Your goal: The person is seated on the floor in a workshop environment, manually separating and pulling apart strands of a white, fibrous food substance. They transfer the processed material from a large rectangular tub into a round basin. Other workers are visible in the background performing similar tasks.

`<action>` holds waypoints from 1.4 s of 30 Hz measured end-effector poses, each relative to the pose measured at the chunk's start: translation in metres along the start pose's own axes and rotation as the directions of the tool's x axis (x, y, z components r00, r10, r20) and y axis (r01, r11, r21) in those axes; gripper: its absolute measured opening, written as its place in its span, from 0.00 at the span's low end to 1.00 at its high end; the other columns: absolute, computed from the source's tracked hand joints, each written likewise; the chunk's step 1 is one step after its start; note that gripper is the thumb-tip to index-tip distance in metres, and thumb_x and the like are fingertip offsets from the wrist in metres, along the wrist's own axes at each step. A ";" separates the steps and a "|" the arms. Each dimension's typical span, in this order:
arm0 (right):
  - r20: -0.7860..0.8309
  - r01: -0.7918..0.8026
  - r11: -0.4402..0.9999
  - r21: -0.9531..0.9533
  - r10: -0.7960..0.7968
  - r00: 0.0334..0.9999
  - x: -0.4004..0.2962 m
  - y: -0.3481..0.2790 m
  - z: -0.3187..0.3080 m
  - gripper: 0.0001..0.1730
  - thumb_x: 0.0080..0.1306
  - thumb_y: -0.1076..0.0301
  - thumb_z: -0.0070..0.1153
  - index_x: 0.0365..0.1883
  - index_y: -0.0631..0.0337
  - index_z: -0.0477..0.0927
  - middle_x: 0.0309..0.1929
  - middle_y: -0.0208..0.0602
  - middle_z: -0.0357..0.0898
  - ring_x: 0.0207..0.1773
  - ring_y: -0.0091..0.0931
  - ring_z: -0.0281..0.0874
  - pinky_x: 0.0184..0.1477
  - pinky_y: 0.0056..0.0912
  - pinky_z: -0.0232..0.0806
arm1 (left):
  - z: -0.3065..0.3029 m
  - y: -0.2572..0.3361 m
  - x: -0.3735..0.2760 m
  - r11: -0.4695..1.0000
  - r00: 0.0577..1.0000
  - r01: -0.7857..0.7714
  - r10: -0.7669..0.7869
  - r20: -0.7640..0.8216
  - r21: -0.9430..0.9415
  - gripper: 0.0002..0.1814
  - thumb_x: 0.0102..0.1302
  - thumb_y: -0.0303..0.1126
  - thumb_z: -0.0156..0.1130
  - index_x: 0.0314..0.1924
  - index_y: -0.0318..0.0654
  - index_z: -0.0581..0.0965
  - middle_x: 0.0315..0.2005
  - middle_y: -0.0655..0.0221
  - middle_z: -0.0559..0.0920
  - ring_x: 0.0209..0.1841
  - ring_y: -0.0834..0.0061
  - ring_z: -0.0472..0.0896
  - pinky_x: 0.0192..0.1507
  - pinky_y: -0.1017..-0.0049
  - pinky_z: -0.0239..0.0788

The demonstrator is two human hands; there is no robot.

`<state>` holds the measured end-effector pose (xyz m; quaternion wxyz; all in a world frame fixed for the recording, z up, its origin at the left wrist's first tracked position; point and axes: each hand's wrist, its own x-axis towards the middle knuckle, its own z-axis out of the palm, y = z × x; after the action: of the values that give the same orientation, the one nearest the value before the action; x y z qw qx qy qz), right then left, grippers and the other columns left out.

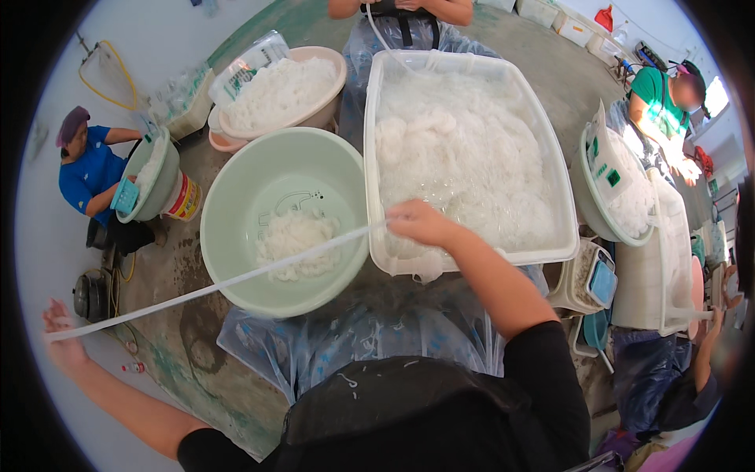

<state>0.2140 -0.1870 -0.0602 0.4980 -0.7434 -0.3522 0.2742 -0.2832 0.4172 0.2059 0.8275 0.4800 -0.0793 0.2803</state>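
A long white strand (pixel 283 259), which looks like a wet sausage casing, is stretched taut between my two hands. My left hand (pixel 68 345) is far out at the lower left with the strand's end across it; its fingers are slightly blurred. Over the near left rim of a white rectangular tub (pixel 371 159), my right hand (pixel 422 223) pinches the strand. That tub holds a mass of whitish casings (pixel 466 153) in water. Under the strand stands a round pale green basin (pixel 236 194), with a small heap of white pieces (pixel 301 242) on its bottom.
Across the tub a person (pixel 407 9) holds a strand too. A pink basin (pixel 318 115) heaped with white material stands behind the green one. People work at basins on the left (pixel 100 165) and right (pixel 666 112). White stools (pixel 581 277) stand right of me.
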 end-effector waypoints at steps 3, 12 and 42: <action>-0.025 0.257 0.948 0.186 -0.257 0.966 0.008 -0.121 -0.069 0.16 0.65 0.59 0.59 0.42 0.63 0.85 0.33 0.27 0.80 0.37 0.20 0.72 0.43 0.27 0.68 | -0.011 -0.069 -0.017 0.991 0.977 -0.033 0.060 -0.205 0.131 0.17 0.74 0.32 0.48 0.55 0.26 0.72 0.55 0.49 0.75 0.62 0.55 0.71 0.68 0.56 0.64; -0.152 0.333 0.886 -0.323 -0.396 0.906 -0.023 -0.182 -0.117 0.12 0.67 0.63 0.53 0.34 0.62 0.81 0.33 0.33 0.77 0.37 0.24 0.72 0.42 0.29 0.65 | 0.250 -0.514 0.003 0.427 0.937 0.198 -0.346 -0.043 0.882 0.16 0.69 0.35 0.59 0.53 0.35 0.77 0.44 0.62 0.80 0.47 0.68 0.78 0.52 0.70 0.69; 0.092 -0.115 0.985 0.132 0.103 0.990 -0.109 -0.014 0.063 0.13 0.66 0.63 0.57 0.44 0.61 0.83 0.56 0.47 0.77 0.64 0.39 0.71 0.63 0.42 0.64 | 0.253 -0.540 -0.025 0.604 0.591 0.794 -0.793 -0.148 -0.066 0.06 0.70 0.27 0.56 0.44 0.34 0.76 0.29 0.69 0.78 0.28 0.83 0.72 0.34 0.78 0.67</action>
<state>0.0967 -0.2358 -0.0628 0.5167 -0.7134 -0.3122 0.3559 0.0229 -0.0113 -0.0758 0.8675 0.4436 0.2110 -0.0786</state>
